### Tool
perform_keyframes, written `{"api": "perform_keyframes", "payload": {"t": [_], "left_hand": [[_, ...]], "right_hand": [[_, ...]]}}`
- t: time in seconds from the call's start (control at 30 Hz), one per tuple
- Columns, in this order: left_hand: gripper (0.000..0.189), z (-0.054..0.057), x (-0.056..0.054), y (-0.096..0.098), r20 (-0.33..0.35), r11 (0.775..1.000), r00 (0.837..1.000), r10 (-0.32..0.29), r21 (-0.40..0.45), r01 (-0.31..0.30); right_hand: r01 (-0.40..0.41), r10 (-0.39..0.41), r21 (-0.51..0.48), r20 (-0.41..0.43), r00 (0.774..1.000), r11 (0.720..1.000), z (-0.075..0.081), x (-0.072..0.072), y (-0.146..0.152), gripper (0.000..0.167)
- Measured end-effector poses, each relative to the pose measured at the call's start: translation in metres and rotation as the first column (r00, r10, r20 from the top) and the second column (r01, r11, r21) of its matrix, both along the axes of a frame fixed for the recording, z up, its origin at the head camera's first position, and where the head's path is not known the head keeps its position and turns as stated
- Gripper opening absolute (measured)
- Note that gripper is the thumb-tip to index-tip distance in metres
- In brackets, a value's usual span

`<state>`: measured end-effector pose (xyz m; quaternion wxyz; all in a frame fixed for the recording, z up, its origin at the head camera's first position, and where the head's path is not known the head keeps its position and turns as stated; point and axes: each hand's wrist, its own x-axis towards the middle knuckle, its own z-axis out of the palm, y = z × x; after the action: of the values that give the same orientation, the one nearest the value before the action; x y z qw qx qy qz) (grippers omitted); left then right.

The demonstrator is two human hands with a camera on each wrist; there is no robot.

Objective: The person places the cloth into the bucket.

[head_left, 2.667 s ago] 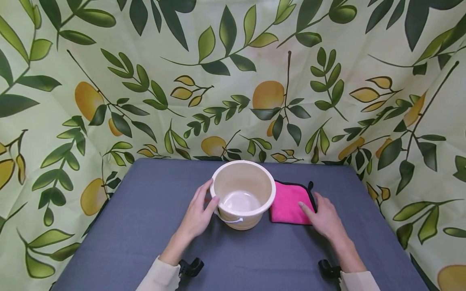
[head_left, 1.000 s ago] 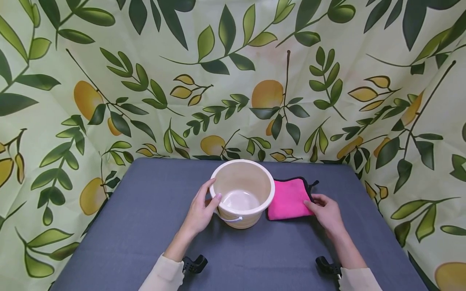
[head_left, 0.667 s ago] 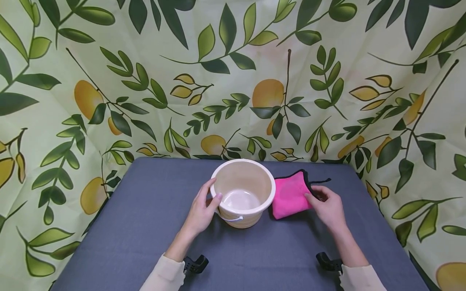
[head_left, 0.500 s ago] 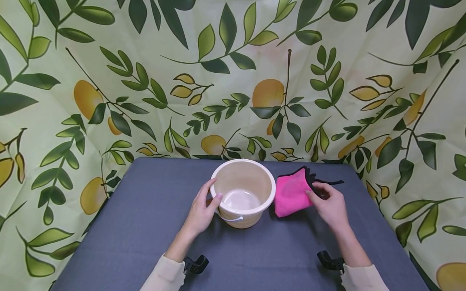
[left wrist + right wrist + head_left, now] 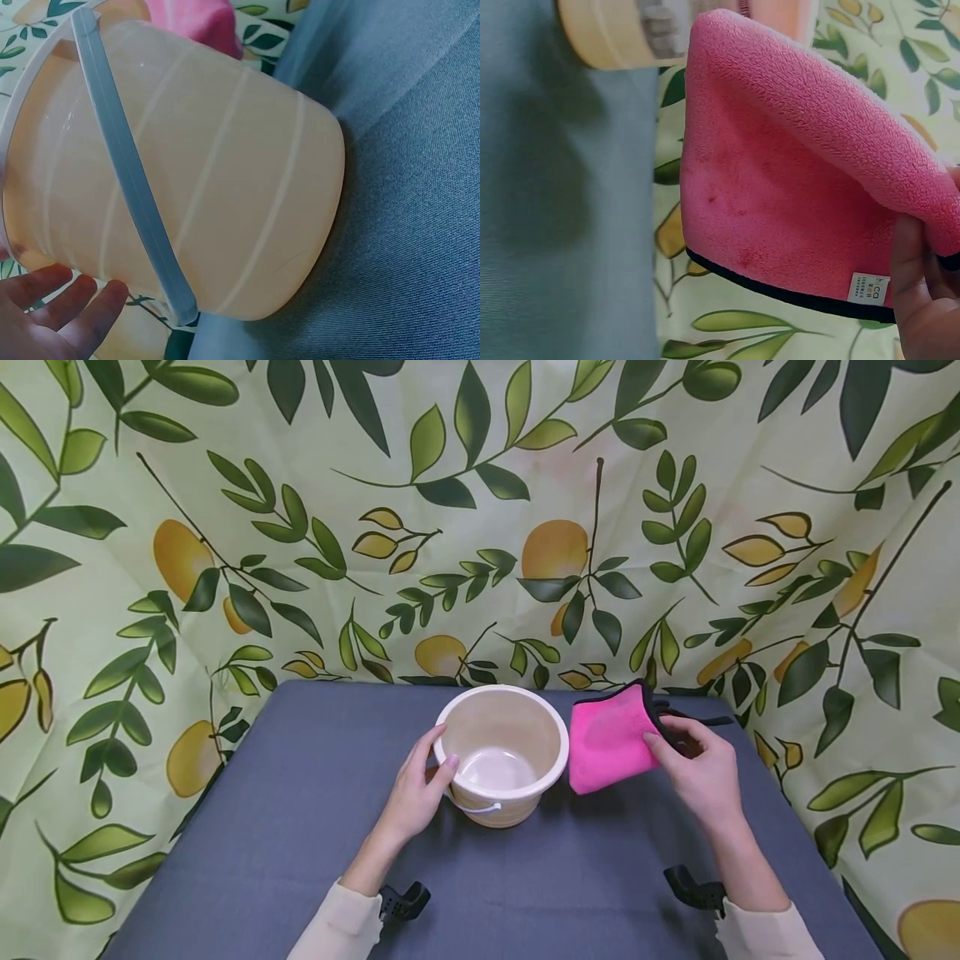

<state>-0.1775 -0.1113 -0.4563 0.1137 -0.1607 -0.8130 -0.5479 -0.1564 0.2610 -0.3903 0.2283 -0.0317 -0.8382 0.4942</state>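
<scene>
A cream bucket stands upright mid-table, its inside showing nothing. My left hand holds its left side, thumb at the rim; in the left wrist view the fingertips meet the outer wall beside the pale handle, which hangs down. To the bucket's right, my right hand pinches a folded pink towel by its black-edged right side, raised over the table. The right wrist view shows its fluffy surface, small dark spots and a white label near the thumb.
A blue-grey cloth covers the table. Behind it and at both sides hangs a curtain printed with leaves and fruit. Black wrist cameras sit under both forearms.
The right hand has gripped the pink towel's right edge and lifted it off the table, up and slightly rightward. The left hand and the bucket have stayed nearly still.
</scene>
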Motion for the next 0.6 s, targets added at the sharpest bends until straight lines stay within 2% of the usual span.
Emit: {"api": "perform_keyframes", "payload": {"t": [0.2,0.37,0.6], "left_hand": [[0.056,0.000,-0.001,-0.001,-0.011,1.000,1.000,0.001,-0.003,-0.001],[0.056,0.001,-0.001,-0.001,0.016,1.000,1.000,0.002,0.011,-0.002],[0.056,0.001,-0.001,-0.001,0.019,1.000,1.000,-0.004,0.023,0.004]], "right_hand": [[-0.023,0.022,-0.028,-0.055,0.998,0.999,0.015,0.000,-0.002,0.036],[-0.040,0.036,-0.043,-0.096,0.995,0.998,0.030,0.001,-0.005,0.035],[-0.062,0.051,-0.081,-0.134,0.990,0.995,0.051,0.001,-0.009,0.032]]}}
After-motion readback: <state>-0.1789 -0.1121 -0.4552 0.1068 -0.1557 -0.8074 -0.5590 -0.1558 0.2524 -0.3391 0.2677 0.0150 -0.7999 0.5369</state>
